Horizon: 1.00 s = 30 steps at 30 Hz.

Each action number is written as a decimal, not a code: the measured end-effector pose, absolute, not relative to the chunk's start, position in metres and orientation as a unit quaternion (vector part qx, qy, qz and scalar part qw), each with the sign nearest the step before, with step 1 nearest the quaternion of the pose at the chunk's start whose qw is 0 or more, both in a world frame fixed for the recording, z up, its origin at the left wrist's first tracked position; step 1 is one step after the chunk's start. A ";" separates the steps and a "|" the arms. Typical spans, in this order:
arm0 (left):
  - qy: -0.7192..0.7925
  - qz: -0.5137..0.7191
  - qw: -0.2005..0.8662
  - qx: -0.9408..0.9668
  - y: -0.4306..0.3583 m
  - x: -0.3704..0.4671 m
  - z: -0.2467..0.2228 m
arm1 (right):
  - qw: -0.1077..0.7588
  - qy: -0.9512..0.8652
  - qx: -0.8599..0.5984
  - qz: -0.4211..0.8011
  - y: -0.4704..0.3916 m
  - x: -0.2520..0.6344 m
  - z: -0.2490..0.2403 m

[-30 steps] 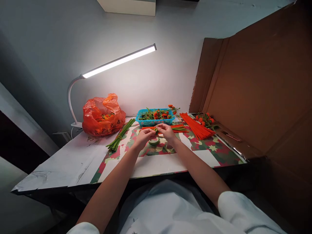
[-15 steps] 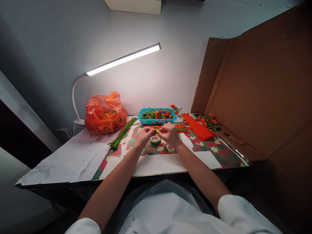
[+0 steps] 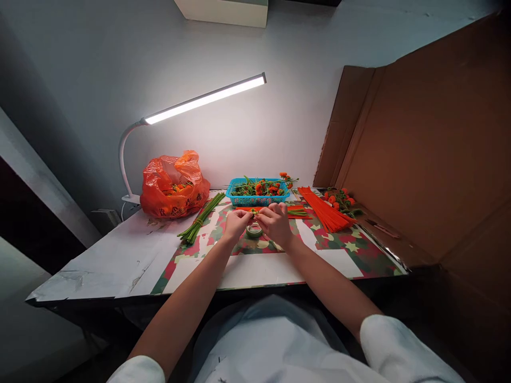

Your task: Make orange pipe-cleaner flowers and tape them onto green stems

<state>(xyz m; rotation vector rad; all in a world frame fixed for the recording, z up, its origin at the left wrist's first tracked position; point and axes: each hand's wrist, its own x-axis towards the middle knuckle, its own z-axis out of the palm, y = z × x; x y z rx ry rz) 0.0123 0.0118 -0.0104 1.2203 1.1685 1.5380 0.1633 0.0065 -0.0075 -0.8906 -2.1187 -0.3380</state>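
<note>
My left hand [image 3: 236, 223] and my right hand [image 3: 275, 223] meet over the middle of the table, fingertips nearly touching. Both pinch a small green piece [image 3: 254, 211]; its exact kind is too small to make out. Just below the fingers, a roll of green tape [image 3: 254, 232] lies on the table, partly covered by my right hand. Behind the hands, orange strips and green stems [image 3: 299, 211] lie crosswise, partly hidden. A blue basket [image 3: 255, 201] beyond them holds orange flowers and green stalks.
A bundle of green stems [image 3: 200, 221] lies left of my hands, beside an orange plastic bag [image 3: 171, 191]. Orange strips [image 3: 325, 210] fan out on the right, near orange flowers [image 3: 339, 198] and a cutter-like tool [image 3: 382, 229]. A lit lamp [image 3: 205, 99] hangs over the table; cardboard [image 3: 423, 143] walls the right side.
My right fingertips have moved left, closer to my left ones, and more of the green piece is covered. My right hand now hides more of the tape roll. The view has shifted slightly.
</note>
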 end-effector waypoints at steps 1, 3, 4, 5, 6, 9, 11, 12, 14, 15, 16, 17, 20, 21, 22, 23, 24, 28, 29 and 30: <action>0.468 0.607 0.417 0.489 0.012 0.012 -0.011 | 0.400 -0.834 -0.353 -0.141 0.006 0.162 -0.009; 0.470 0.592 0.427 0.496 0.013 0.009 -0.013 | 0.402 -0.835 -0.346 -0.145 0.006 0.161 -0.010; 0.472 0.584 0.431 0.501 0.014 0.008 -0.013 | 0.398 -0.841 -0.337 -0.142 0.007 0.161 -0.009; 0.475 0.574 0.434 0.506 0.014 0.006 -0.014 | 0.390 -0.850 -0.326 -0.136 0.007 0.161 -0.008; 0.479 0.562 0.437 0.513 0.014 0.004 -0.014 | 0.378 -0.861 -0.314 -0.129 0.007 0.161 -0.006; 0.496 0.525 0.438 0.535 0.015 -0.002 -0.013 | 0.347 -0.884 -0.293 -0.112 0.007 0.163 0.002; 0.512 0.514 0.415 0.548 0.015 -0.006 -0.011 | 0.349 -0.884 -0.294 -0.103 0.007 0.165 0.006; 0.523 0.514 0.392 0.556 0.014 -0.007 -0.010 | 0.355 -0.880 -0.300 -0.095 0.007 0.165 0.007; 0.543 0.515 0.330 0.576 0.013 -0.007 -0.007 | 0.378 -0.866 -0.321 -0.062 0.009 0.164 0.006; 0.549 0.516 0.295 0.587 0.011 -0.007 -0.006 | 0.396 -0.853 -0.337 -0.035 0.009 0.163 0.006; 0.550 0.521 0.260 0.599 0.010 -0.006 -0.005 | 0.419 -0.835 -0.357 0.003 0.010 0.161 0.004; 0.546 0.528 0.225 0.611 0.009 -0.004 -0.004 | 0.445 -0.810 -0.378 0.055 0.011 0.160 0.003; 0.504 0.554 0.119 0.652 0.005 0.000 -0.001 | 0.507 -0.684 -0.419 0.314 0.016 0.156 0.003; 0.482 0.558 0.080 0.670 0.004 0.001 0.000 | 0.503 -0.628 -0.418 0.422 0.017 0.157 0.004; 0.458 0.559 0.040 0.690 0.003 0.002 0.001 | 0.483 -0.567 -0.405 0.530 0.019 0.159 0.006; 0.433 0.557 0.002 0.709 0.003 0.002 0.001 | 0.448 -0.508 -0.394 0.621 0.020 0.162 0.008; 0.408 0.554 -0.031 0.725 0.002 0.002 0.002 | 0.403 -0.450 -0.381 0.700 0.021 0.166 0.010; 0.358 0.545 -0.109 0.750 0.000 0.002 0.002 | 0.307 -0.320 -0.312 0.840 0.023 0.175 0.014; 0.356 0.546 -0.116 0.750 0.000 0.002 0.002 | 0.304 -0.337 -0.314 0.834 0.023 0.175 0.014; 0.359 0.547 -0.117 0.747 0.000 0.002 0.002 | 0.316 -0.374 -0.328 0.808 0.022 0.174 0.013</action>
